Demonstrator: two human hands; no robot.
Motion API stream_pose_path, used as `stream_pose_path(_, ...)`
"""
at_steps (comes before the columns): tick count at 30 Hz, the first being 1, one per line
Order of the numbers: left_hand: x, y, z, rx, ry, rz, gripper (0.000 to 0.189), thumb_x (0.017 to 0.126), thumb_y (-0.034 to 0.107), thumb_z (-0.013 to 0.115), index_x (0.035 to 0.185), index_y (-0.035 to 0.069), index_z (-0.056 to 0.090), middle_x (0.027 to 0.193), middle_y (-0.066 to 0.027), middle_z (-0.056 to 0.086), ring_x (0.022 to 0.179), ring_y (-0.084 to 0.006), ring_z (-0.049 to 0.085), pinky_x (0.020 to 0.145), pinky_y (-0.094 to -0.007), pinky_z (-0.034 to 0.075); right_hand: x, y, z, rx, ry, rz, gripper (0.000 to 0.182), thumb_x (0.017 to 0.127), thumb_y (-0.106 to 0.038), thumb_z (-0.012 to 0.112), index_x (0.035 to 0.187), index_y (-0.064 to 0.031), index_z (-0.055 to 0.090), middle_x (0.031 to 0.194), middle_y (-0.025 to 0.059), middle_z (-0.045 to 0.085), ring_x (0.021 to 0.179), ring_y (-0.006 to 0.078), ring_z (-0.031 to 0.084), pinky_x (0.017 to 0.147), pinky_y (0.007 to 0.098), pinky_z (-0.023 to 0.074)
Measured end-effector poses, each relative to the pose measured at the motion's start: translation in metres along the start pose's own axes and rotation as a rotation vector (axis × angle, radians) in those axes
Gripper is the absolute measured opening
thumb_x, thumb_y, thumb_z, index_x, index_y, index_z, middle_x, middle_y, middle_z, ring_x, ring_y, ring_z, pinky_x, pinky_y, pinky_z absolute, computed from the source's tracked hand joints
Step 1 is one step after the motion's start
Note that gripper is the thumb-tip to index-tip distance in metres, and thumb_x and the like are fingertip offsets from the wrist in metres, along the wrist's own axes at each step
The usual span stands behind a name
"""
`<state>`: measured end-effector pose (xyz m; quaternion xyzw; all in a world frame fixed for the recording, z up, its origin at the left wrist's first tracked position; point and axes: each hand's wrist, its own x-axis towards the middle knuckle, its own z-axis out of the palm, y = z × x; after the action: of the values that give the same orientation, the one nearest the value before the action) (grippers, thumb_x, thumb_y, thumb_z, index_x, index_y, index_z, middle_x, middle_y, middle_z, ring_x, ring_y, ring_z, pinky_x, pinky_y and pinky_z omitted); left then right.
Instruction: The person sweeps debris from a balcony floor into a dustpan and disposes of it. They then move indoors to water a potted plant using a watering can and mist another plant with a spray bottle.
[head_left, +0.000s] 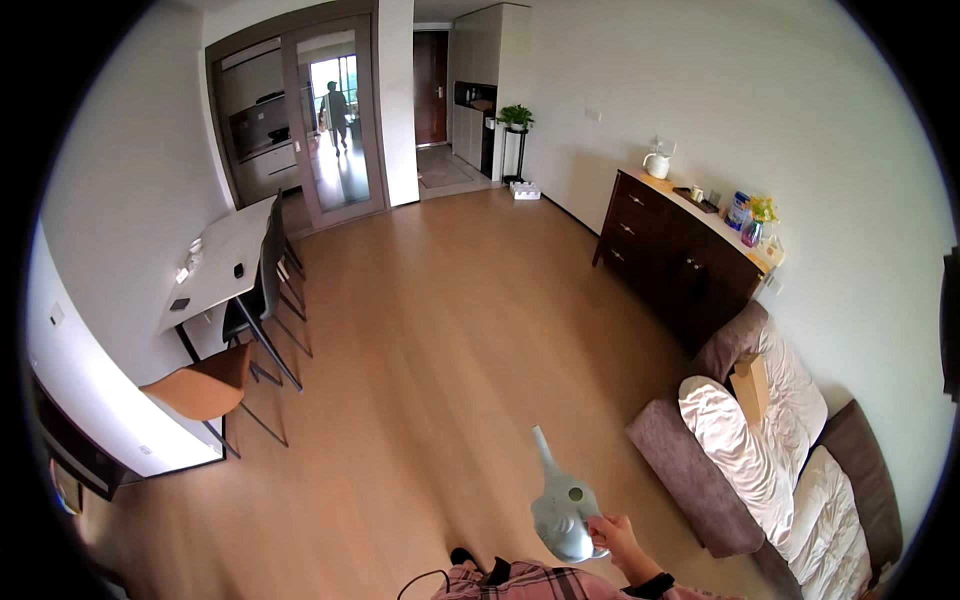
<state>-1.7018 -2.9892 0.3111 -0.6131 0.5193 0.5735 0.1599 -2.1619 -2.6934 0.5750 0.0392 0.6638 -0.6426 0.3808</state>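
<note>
My right hand (616, 541) is closed around the handle of a pale grey-green watering can (564, 517), held in front of my body above the wooden floor (420, 360). Its long narrow spout points away from me, and a round opening shows on top. A dark band is on my right wrist. My left hand is out of view. Below, a plaid shirt and one dark shoe (465, 559) show at the lower edge, with a thin dark cord beside them.
To the left, a table (214, 300) has dark chairs and an orange-brown chair (202, 386). A dark wooden sideboard (660, 262) and a cushioned sofa (690, 480) line the right. Far ahead are a sliding glass door (334, 135) and a potted plant (516, 116) on a stand.
</note>
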Motion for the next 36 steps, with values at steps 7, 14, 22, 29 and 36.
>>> stream_pose_path(7,0.107,0.24,-0.034,0.187,0.047,0.584,0.034,0.076,0.023,0.067,0.1,0.0,0.061,0.074,-0.0118,0.066,0.065,-0.0202,0.065,0.06,-0.0323,0.052,0.078,-0.044,0.059,0.047,0.046,-0.003,0.023,0.084,-0.015,0.06,0.065,-0.0026,0.054,0.052,-0.0032,0.041,0.042,0.0052,0.033,0.04,0.0226,0.0213)
stream_pose_path(14,0.149,0.407,-0.029,0.101,-0.049,0.663,0.039,0.077,0.022,0.068,0.11,0.002,0.059,0.08,-0.0096,0.068,0.073,-0.0175,0.065,0.069,-0.0297,0.051,0.225,-0.091,0.126,-0.058,-0.152,0.02,0.024,0.085,-0.017,0.061,0.067,-0.0026,0.055,0.053,-0.0027,0.042,0.043,0.005,0.034,0.04,0.0224,0.0207)
stream_pose_path(22,0.168,0.329,-0.084,-0.557,-0.125,0.086,0.027,0.082,0.009,0.066,0.107,0.014,0.059,0.066,-0.0037,0.057,0.045,-0.0106,0.042,0.039,-0.0246,0.036,0.38,-0.174,0.208,-0.198,-0.303,0.011,0.025,0.086,-0.023,0.063,0.071,-0.0039,0.059,0.059,-0.0036,0.047,0.048,0.0037,0.038,0.043,0.02,0.0247)
stream_pose_path(29,0.187,0.431,-0.146,-0.506,0.012,-0.099,0.024,0.082,0.02,0.065,0.103,0.008,0.06,0.078,-0.0079,0.062,0.061,-0.0155,0.055,0.054,-0.0301,0.046,0.485,-0.238,0.293,-0.175,-0.423,0.031,0.023,0.087,-0.02,0.062,0.07,-0.0048,0.057,0.061,-0.0044,0.047,0.049,0.0031,0.037,0.044,0.019,0.0243)
stream_pose_path(36,0.32,0.519,-0.223,-0.338,0.0,-0.079,0.028,0.081,0.029,0.063,0.094,0.005,0.062,0.077,-0.0123,0.063,0.066,-0.0201,0.057,0.059,-0.0354,0.046,0.56,-0.26,0.361,-0.158,-0.277,0.094,0.027,0.086,-0.023,0.06,0.067,-0.0046,0.056,0.056,-0.0042,0.043,0.045,0.0041,0.034,0.042,0.0208,0.0227)
